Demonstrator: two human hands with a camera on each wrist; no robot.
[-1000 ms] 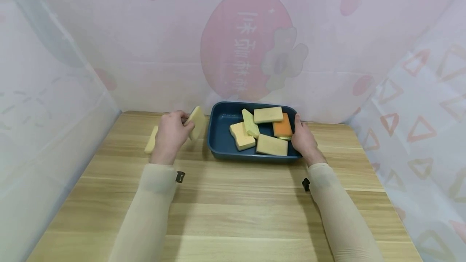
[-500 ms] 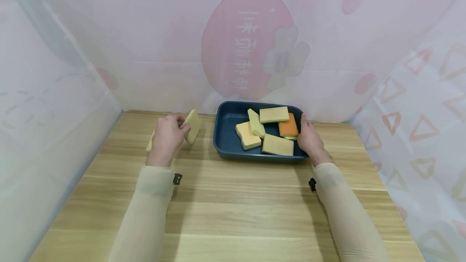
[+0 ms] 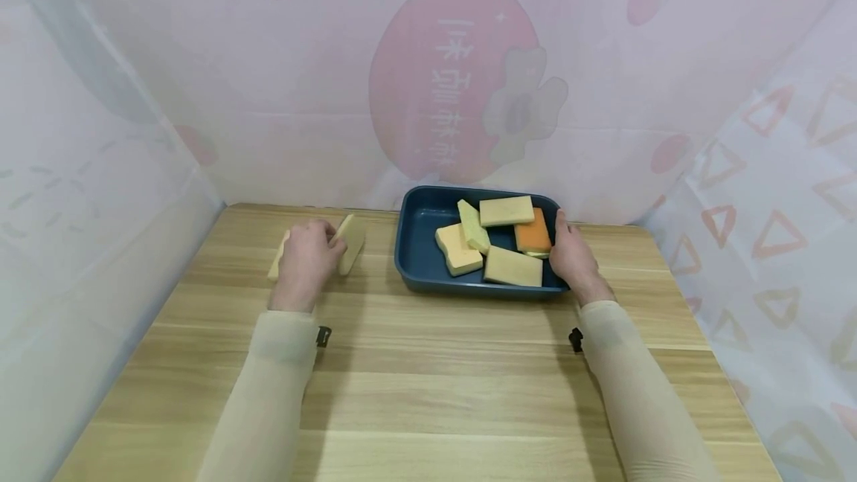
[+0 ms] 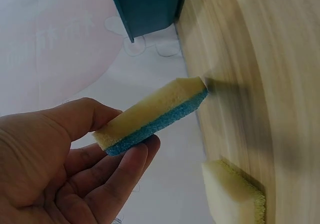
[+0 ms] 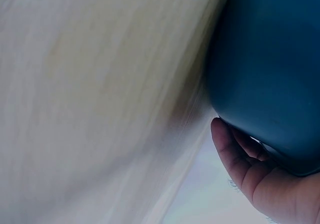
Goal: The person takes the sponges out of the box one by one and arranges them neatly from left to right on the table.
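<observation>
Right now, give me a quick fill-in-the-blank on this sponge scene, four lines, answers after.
1. The left hand pinches a sponge whose scrub layer is ____.
2. The right hand grips the rim of the dark blue ____.
3. The tray holds ____ sponges.
4. A second sponge lies on the wooden ____.

Answers: blue; tray; five; table

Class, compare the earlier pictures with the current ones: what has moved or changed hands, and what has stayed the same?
The left hand lowered the yellow sponge with the blue scouring side towards the wooden table, still pinching it. The dark blue rectangular tray slid slightly right. The right hand stays on the tray's right edge; the sponges inside kept their arrangement, and another yellow sponge still lies on the table.
</observation>
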